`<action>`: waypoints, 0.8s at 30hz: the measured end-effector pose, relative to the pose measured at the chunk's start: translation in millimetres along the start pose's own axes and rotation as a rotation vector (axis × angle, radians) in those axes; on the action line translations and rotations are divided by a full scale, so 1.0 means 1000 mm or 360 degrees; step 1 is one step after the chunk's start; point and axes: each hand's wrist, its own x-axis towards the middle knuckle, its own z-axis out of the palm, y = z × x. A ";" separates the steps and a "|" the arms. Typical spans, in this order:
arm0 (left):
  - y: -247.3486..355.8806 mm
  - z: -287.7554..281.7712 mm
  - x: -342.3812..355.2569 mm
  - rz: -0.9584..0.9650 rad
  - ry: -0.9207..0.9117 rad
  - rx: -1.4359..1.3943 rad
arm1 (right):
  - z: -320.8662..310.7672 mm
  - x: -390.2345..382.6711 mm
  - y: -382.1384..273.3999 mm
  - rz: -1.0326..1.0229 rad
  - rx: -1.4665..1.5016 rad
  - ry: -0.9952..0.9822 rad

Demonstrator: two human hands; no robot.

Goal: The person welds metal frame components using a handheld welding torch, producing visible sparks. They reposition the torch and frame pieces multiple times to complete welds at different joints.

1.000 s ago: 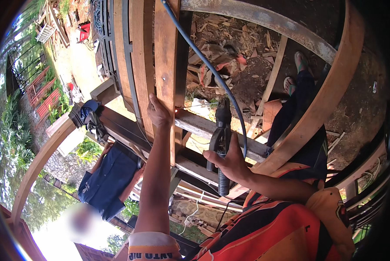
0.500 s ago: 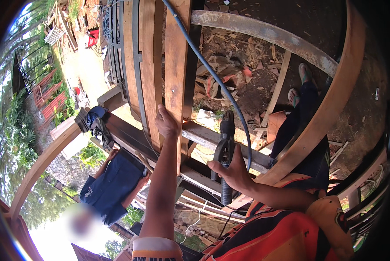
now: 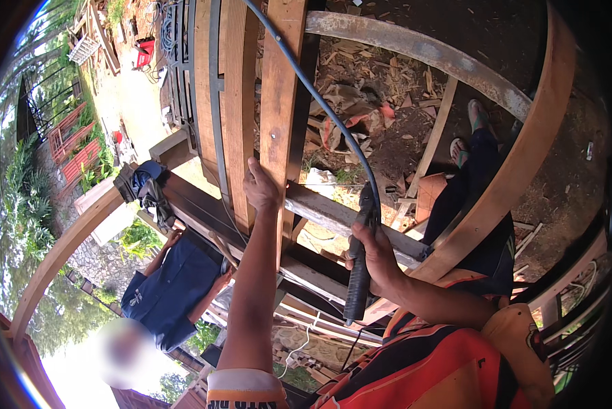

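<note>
On frame | left hand [image 3: 261,187] gripping plank [image 3: 278,102] | right hand [image 3: 374,255] closed round tool [image 3: 359,273]

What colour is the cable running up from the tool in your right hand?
Dark blue-grey cable, rising from the black tool in the right hand; head view.

Orange-black patterned shirt [image 3: 442,368]; dark grey tool [image 3: 359,273]; blue-grey hose [image 3: 319,102]; reddish-brown wooden slat [image 3: 282,82]; co-worker's navy shirt [image 3: 169,290].

Single head-worn fisheye, looking steeply down, close over wooden frame [image 3: 278,88]
</note>
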 end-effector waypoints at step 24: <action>0.017 -0.005 -0.006 -0.0042 0.0046 -0.0092 | 0.005 -0.012 0.001 -0.0504 -0.1359 -0.0014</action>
